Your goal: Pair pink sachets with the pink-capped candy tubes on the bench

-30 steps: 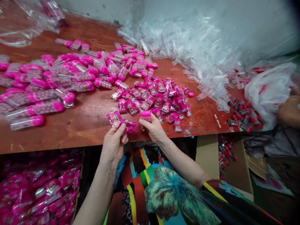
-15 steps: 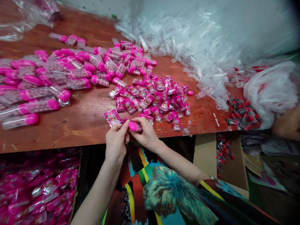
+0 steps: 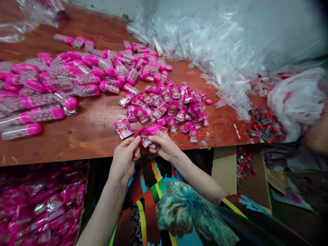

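Note:
My left hand [image 3: 125,155] pinches one side of a small pink printed sachet [image 3: 144,135] above the table's front edge. The thumb and fingers of my right hand [image 3: 165,146] grip the sachet's other side. Just above my right fingertips shows a bright pink cap [image 3: 153,130]; I cannot tell whether that hand holds it, and any tube on it is hidden. Another pink sachet [image 3: 123,128] lies flat beyond my left hand. A heap of filled pink sachets [image 3: 167,106] sits directly behind both hands.
Pink-capped tubes of small balls [image 3: 84,70] cover the table's left side. Clear empty tubes [image 3: 202,44] are piled against the wall. At right are red-capped tubes [image 3: 266,123] and a white plastic bag [image 3: 294,102]. Pink packets [image 3: 43,205] fill a container below the table.
The sachet is now spread between both hands' fingers. The pink cap, earlier on a tube in my right hand, shows slightly farther up and right. My hands have moved a little apart.

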The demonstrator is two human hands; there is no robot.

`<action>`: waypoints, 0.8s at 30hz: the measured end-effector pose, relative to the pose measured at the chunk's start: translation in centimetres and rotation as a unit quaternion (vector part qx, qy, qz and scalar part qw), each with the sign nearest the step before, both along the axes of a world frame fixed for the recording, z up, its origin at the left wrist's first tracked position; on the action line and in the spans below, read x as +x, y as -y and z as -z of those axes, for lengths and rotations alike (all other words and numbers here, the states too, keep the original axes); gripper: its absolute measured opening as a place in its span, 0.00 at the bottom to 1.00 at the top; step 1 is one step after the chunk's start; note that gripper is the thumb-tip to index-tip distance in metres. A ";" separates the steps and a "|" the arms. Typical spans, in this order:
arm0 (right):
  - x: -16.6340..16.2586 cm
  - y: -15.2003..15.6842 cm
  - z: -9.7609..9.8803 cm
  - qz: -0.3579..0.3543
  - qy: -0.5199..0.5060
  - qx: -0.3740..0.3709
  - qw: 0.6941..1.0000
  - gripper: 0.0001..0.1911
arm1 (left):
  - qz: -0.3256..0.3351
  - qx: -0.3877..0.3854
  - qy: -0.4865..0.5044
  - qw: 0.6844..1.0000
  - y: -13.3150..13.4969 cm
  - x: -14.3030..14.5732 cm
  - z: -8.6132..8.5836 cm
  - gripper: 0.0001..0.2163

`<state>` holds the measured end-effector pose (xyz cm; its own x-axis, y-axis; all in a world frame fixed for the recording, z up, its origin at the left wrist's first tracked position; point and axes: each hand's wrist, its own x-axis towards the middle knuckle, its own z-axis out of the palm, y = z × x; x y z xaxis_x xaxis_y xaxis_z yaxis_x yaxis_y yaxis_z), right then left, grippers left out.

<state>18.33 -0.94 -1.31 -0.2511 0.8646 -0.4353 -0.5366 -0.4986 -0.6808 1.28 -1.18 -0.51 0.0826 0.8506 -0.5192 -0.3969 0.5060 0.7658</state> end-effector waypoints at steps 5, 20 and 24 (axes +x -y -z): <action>0.1 0.1 0.3 0.027 0.025 -0.003 0.999 0.30 | 0.019 -0.024 0.033 0.999 0.0 -0.1 0.0 0.24; 0.6 1.1 0.1 -0.018 0.118 0.028 0.993 0.34 | -0.033 0.015 0.004 0.999 0.2 0.5 -0.3 0.24; 1.4 0.4 -0.3 0.020 0.168 0.054 0.984 0.35 | -0.032 0.021 -0.018 0.999 0.3 0.6 -0.5 0.22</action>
<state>19.71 -1.33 -1.02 -0.0730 0.9167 -0.3929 -0.2893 -0.3965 -0.8713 1.86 -1.48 0.03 0.0101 0.8745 -0.4850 -0.3987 0.4483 0.8000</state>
